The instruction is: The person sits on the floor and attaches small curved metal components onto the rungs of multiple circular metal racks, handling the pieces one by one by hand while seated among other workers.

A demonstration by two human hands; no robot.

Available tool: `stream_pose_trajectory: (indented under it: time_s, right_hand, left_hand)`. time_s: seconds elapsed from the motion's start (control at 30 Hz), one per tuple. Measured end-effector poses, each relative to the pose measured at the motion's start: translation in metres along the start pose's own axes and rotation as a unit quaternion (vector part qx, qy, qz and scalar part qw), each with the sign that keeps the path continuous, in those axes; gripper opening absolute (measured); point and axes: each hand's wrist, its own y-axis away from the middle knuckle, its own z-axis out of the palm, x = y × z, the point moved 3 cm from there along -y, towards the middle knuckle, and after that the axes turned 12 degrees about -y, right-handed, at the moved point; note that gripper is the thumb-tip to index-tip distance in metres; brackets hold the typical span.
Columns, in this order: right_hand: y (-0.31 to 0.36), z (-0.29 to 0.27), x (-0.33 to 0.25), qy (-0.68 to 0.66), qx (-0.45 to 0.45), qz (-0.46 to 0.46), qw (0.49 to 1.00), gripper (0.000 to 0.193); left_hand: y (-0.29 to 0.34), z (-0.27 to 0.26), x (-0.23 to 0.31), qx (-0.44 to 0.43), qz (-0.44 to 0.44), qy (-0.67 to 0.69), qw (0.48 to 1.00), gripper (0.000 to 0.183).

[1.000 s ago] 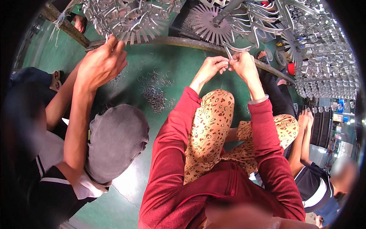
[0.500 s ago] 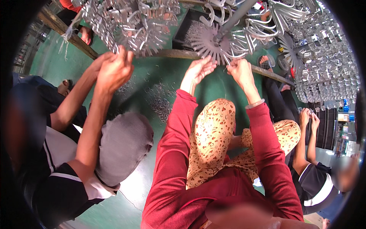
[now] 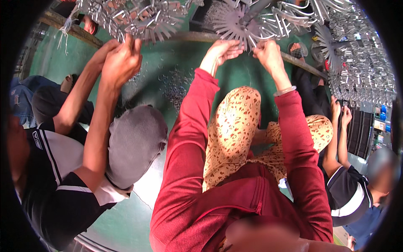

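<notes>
In the head view, the left hand [image 3: 225, 51] is loosely open and the right hand [image 3: 268, 51] curled, contents impossible to tell, both at the lower edge of a slotted metal disc [image 3: 235, 24] partly hidden by its pole [image 3: 257, 10].

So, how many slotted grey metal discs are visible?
3: one slotted grey metal disc at upper centre, another at upper left, a third at upper right. Hanging silvery metal pieces may hide more.

The jacket [image 3: 178, 143] is dark red; the trousers [image 3: 234, 130] at centre are tan with reddish-brown spots. Green floor [image 3: 161, 59] shows upper middle, a silvery-grey disc [image 3: 231, 24] top centre, a black-and-white shirt [image 3: 350, 206] lower right.
</notes>
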Motion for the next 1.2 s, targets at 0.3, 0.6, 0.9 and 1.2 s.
stream_pose_trajectory:
  time_s: [0.3, 0.6, 0.9, 1.2]
  right_hand:
    - [-0.009, 0.0, 0.01, 0.022, 0.007, -0.011, 1.0, 0.019]
    - [-0.011, 0.002, 0.018, 0.022, 0.017, 0.023, 0.999, 0.021]
    - [-0.007, -0.002, 0.022, 0.028, 0.012, 0.001, 1.0, 0.021]
    - [0.01, -0.002, 0.009, 0.055, -0.072, -0.016, 0.996, 0.02]
  left_hand:
    - [0.005, 0.012, 0.008, 0.01, -0.009, -0.061, 0.998, 0.029]
    - [0.005, 0.024, -0.001, 0.039, 0.003, 0.01, 0.999, 0.027]
    - [0.003, 0.027, -0.003, 0.04, 0.007, 0.023, 0.999, 0.03]
    - [0.035, 0.039, -0.036, 0.005, 0.024, 0.092, 0.995, 0.034]
